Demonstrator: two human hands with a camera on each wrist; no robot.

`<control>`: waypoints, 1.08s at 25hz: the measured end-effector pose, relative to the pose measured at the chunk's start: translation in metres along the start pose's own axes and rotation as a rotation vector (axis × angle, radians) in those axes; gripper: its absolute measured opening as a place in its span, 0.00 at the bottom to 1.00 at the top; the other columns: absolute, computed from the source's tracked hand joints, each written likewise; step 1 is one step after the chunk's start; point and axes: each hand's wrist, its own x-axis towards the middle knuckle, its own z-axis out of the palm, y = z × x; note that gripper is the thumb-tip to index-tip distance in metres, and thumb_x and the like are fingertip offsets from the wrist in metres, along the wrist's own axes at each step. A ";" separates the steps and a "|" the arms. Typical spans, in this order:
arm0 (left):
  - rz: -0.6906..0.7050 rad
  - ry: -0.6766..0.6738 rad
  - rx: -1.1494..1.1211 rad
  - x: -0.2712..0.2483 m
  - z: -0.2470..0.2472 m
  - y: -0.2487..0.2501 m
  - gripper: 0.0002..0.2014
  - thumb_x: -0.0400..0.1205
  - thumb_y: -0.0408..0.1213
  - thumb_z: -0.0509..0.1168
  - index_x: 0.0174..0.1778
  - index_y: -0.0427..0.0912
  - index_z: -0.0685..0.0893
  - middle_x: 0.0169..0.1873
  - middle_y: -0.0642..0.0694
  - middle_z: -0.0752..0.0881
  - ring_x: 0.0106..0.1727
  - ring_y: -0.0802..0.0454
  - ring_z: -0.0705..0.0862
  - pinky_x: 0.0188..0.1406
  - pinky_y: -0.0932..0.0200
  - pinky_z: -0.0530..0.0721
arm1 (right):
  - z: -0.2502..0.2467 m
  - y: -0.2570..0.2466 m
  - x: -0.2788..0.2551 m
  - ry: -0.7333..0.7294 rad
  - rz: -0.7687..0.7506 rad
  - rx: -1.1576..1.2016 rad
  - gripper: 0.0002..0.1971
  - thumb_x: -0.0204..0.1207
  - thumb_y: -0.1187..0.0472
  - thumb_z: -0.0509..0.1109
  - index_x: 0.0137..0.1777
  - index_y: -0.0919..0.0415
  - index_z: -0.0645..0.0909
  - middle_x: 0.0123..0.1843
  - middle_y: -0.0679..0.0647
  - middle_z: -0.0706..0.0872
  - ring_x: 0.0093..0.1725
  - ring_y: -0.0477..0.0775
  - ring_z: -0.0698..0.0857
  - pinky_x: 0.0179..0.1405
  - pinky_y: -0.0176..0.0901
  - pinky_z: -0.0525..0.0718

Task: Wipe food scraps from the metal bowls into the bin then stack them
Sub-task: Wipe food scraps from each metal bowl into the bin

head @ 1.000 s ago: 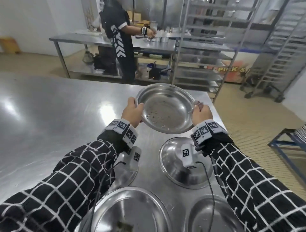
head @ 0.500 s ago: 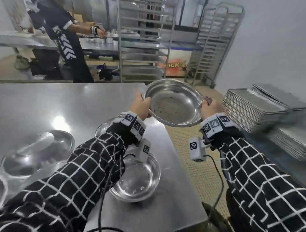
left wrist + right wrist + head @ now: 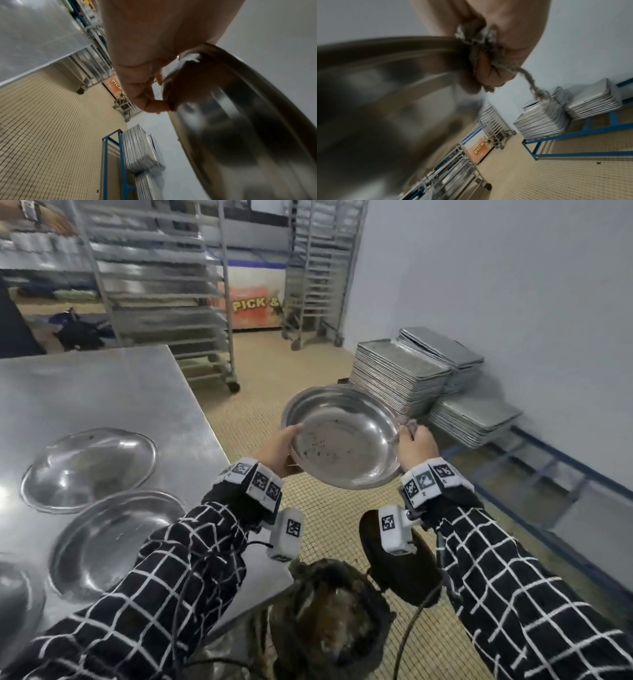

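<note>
Off the worktop (image 3: pixel 102 392), both hands clamp a scrap-flecked metal bowl (image 3: pixel 342 436) above the floor, left hand (image 3: pixel 279 451) at one rim, right hand (image 3: pixel 412 445) also pinching seemingly a rag (image 3: pixel 481 40), ready to wipe into the bin (image 3: pixel 329 618) below.

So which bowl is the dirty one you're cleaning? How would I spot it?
Find the steel table, then look right, past its edge, over the tiled floor. The held bowl is up in the air between the left hand and right hand. It has brown crumbs inside; the other bowls lie on the table.
</note>
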 end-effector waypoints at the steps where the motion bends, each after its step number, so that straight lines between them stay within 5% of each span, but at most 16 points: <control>1: -0.034 -0.055 -0.018 0.005 0.002 -0.007 0.20 0.82 0.49 0.62 0.62 0.37 0.79 0.50 0.36 0.85 0.46 0.43 0.86 0.40 0.51 0.86 | -0.003 0.009 0.001 0.002 -0.004 0.001 0.15 0.87 0.56 0.55 0.61 0.68 0.74 0.53 0.58 0.79 0.45 0.53 0.75 0.38 0.39 0.67; 3: -0.101 -0.116 0.009 0.015 0.010 -0.019 0.24 0.82 0.53 0.61 0.63 0.36 0.79 0.53 0.34 0.85 0.50 0.40 0.86 0.48 0.47 0.86 | -0.011 0.026 0.003 0.010 0.002 0.021 0.14 0.87 0.56 0.54 0.60 0.66 0.74 0.51 0.55 0.78 0.46 0.53 0.76 0.40 0.39 0.68; 6: -0.117 -0.056 0.086 0.029 0.019 -0.032 0.26 0.84 0.56 0.57 0.59 0.34 0.80 0.47 0.36 0.86 0.44 0.42 0.86 0.43 0.47 0.85 | -0.010 0.053 0.008 -0.002 0.035 0.013 0.11 0.87 0.56 0.53 0.56 0.62 0.73 0.44 0.49 0.79 0.40 0.48 0.80 0.31 0.37 0.69; 9: -0.073 -0.006 0.228 0.042 0.021 -0.041 0.30 0.84 0.59 0.50 0.59 0.33 0.79 0.41 0.37 0.85 0.36 0.46 0.84 0.36 0.51 0.86 | 0.003 0.073 0.019 -0.031 0.039 0.018 0.13 0.86 0.57 0.55 0.61 0.63 0.75 0.54 0.56 0.83 0.48 0.53 0.84 0.41 0.42 0.77; 12: -0.012 -0.022 0.360 0.059 0.015 -0.051 0.28 0.85 0.60 0.47 0.71 0.43 0.70 0.51 0.35 0.85 0.34 0.49 0.85 0.27 0.59 0.85 | 0.013 0.082 0.028 -0.062 -0.009 -0.038 0.15 0.86 0.56 0.54 0.66 0.59 0.77 0.61 0.56 0.80 0.54 0.53 0.82 0.45 0.38 0.76; 16: -0.015 -0.070 0.502 0.070 0.016 -0.057 0.29 0.84 0.63 0.44 0.73 0.46 0.67 0.53 0.36 0.86 0.46 0.42 0.88 0.50 0.45 0.88 | 0.026 0.077 0.023 -0.121 -0.170 -0.103 0.18 0.83 0.62 0.63 0.72 0.60 0.76 0.53 0.50 0.84 0.49 0.45 0.81 0.33 0.16 0.73; 19: -0.043 -0.061 0.536 0.073 0.020 -0.058 0.29 0.85 0.61 0.45 0.71 0.42 0.71 0.44 0.43 0.87 0.40 0.50 0.88 0.48 0.56 0.86 | 0.047 0.072 0.033 -0.129 -0.302 -0.115 0.19 0.79 0.64 0.68 0.70 0.62 0.78 0.61 0.54 0.86 0.56 0.48 0.82 0.50 0.18 0.72; 23: -0.042 -0.055 0.489 0.075 0.027 -0.054 0.27 0.86 0.57 0.46 0.77 0.46 0.66 0.54 0.48 0.86 0.38 0.58 0.85 0.50 0.71 0.80 | 0.079 0.065 0.055 -0.191 -0.422 -0.168 0.18 0.78 0.64 0.70 0.68 0.63 0.81 0.60 0.57 0.82 0.60 0.54 0.79 0.58 0.29 0.69; 25: -0.018 -0.056 0.484 0.075 0.033 -0.049 0.27 0.87 0.55 0.48 0.78 0.44 0.67 0.52 0.48 0.87 0.42 0.60 0.85 0.64 0.64 0.76 | 0.086 0.060 0.059 -0.277 -0.480 -0.161 0.16 0.79 0.65 0.69 0.65 0.66 0.82 0.62 0.60 0.81 0.64 0.57 0.79 0.60 0.24 0.64; 27: 0.012 -0.067 0.464 0.078 0.037 -0.048 0.23 0.87 0.52 0.50 0.71 0.42 0.73 0.44 0.48 0.89 0.47 0.51 0.89 0.59 0.60 0.84 | 0.088 0.054 0.058 -0.348 -0.598 -0.146 0.15 0.79 0.69 0.67 0.64 0.69 0.83 0.66 0.61 0.80 0.66 0.56 0.77 0.62 0.16 0.58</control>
